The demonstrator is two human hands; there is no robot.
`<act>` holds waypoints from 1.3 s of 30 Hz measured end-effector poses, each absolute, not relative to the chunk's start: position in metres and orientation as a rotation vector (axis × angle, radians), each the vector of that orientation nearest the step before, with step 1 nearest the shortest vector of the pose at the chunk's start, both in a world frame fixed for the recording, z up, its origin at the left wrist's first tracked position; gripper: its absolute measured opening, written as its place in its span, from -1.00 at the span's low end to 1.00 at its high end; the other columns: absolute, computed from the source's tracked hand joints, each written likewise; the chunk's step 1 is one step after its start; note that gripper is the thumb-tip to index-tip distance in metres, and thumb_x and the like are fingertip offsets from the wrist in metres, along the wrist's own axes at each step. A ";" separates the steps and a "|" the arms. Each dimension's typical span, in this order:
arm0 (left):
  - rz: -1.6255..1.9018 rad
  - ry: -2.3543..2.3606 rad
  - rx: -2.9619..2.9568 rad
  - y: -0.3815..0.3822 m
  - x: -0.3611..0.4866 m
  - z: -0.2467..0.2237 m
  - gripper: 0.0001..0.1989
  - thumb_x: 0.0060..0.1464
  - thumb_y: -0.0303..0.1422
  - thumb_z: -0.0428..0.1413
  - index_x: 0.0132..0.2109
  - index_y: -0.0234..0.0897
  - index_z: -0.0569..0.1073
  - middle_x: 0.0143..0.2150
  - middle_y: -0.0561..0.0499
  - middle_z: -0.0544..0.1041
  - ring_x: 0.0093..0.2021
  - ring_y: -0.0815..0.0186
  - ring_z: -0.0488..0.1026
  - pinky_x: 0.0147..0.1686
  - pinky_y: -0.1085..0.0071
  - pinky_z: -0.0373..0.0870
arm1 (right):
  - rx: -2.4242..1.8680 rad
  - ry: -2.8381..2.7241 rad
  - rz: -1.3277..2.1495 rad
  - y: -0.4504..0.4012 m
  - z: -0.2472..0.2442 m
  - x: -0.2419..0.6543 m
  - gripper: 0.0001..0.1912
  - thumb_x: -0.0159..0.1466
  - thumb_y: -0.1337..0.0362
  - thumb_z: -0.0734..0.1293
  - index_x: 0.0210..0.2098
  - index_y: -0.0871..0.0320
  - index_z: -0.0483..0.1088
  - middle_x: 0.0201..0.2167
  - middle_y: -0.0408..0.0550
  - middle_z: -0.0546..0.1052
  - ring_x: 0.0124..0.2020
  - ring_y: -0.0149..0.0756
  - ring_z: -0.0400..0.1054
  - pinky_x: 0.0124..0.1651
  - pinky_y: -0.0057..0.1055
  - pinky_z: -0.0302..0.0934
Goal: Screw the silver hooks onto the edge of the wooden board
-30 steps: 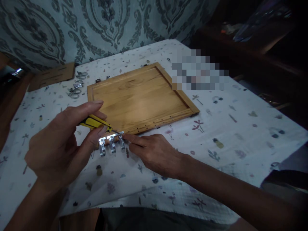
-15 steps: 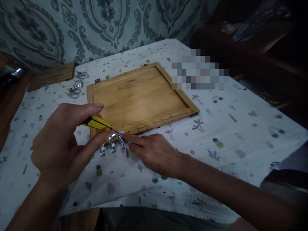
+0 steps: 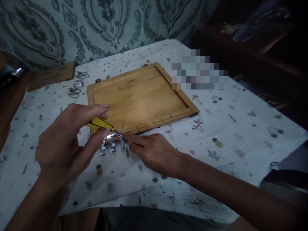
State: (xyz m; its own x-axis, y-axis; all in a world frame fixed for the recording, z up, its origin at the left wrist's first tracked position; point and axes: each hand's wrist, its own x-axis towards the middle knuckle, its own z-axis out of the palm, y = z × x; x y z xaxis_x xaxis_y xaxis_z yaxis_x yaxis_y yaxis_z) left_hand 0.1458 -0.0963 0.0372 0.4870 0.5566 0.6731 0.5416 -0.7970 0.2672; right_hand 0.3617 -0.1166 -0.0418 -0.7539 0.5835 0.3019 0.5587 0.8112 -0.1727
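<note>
My left hand [image 3: 64, 144] is closed around the yellow and black handle of a screwdriver [image 3: 98, 124]. The screwdriver's tip meets the rightmost of three silver metal hooks [image 3: 121, 142] along the near edge of a framed wooden board [image 3: 137, 96]. Fingers of my right hand [image 3: 154, 150] are pressed at that same hook, with the index fingertip beside the screwdriver's tip. Whether they pinch the hook or only steady it is hard to see. Small dark holes run along the board's near edge to the right of the hooks.
More metal hooks [image 3: 76, 86] lie in a loose group left of the board. A piece of brown cardboard [image 3: 54, 75] rests at the back left. The patterned tablecloth [image 3: 231, 134] covers the table, and a blurred-out patch hides something beyond the board's right side.
My left hand has shifted slightly right and turned a little with the screwdriver, whose tip stays at the rightmost hook. My right hand and the board have not moved.
</note>
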 end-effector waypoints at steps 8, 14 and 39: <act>1.314 1.057 2.805 -0.094 0.149 0.035 -0.40 -0.01 -0.43 0.30 0.19 -0.06 0.37 -0.14 0.10 0.54 -0.24 0.36 0.44 -0.30 0.39 0.41 | -0.875 -2.660 0.075 -0.116 -0.041 0.362 -0.69 0.20 0.57 0.14 -0.20 0.22 0.42 0.22 0.03 0.37 -0.33 -0.30 0.49 -0.54 -0.36 0.22; 1.303 1.056 2.757 -0.096 0.148 0.036 -0.37 0.01 -0.47 0.28 0.21 0.00 0.34 -0.05 0.09 0.53 -0.18 0.32 0.46 -0.24 0.33 0.41 | -0.873 -2.655 0.074 -0.117 -0.041 0.362 -0.70 0.21 0.56 0.15 -0.17 0.22 0.42 0.22 0.00 0.37 -0.31 -0.28 0.50 -0.53 -0.34 0.25; 1.271 0.988 2.687 -0.096 0.146 0.038 -0.38 0.02 -0.51 0.23 0.22 -0.04 0.34 -0.01 0.05 0.55 -0.13 0.23 0.51 -0.15 0.20 0.51 | -0.862 -2.636 0.106 -0.116 -0.041 0.361 -0.71 0.23 0.55 0.15 -0.17 0.23 0.41 0.21 0.03 0.38 -0.30 -0.30 0.50 -0.49 -0.35 0.29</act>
